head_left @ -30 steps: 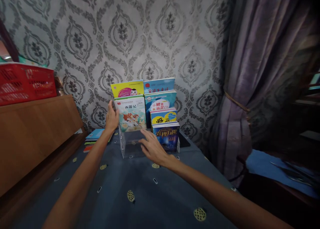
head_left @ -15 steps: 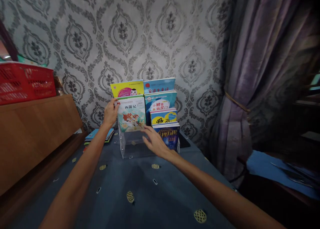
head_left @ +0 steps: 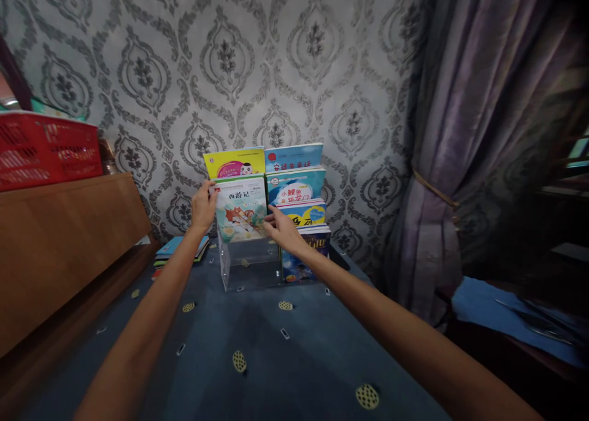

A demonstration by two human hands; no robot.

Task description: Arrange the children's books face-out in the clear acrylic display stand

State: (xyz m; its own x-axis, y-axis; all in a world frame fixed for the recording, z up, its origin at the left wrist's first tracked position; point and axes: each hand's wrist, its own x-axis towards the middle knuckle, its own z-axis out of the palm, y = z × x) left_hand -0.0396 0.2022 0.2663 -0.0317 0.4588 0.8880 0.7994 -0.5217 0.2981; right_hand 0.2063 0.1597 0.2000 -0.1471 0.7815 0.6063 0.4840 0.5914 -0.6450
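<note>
A picture book (head_left: pixel 242 211) with a white and green cover stands in the left column of a clear acrylic book rack (head_left: pixel 251 266). My left hand (head_left: pixel 202 207) is closed on its upper left edge, fingers partly hidden behind it. Against its lower right edge, my right hand (head_left: pixel 284 229) pinches with thumb in front. Behind it rises a yellow book (head_left: pixel 234 163). In the right column stand light-blue books (head_left: pixel 294 157), a blue and yellow book (head_left: pixel 309 212) and a dark blue book (head_left: pixel 301 267), partly covered by my right hand and forearm.
A small pile of books (head_left: pixel 177 249) lies left of the rack on the dark patterned tablecloth (head_left: pixel 207 359). Further left, a red basket (head_left: pixel 48 151) rests on a wooden cabinet (head_left: pixel 69 237). Patterned wallpaper is behind; a tied curtain (head_left: pixel 442 181) hangs on the right.
My right hand has moved up and slightly right, from the book's lower corner to its right edge. My left hand stays on the left edge.
</note>
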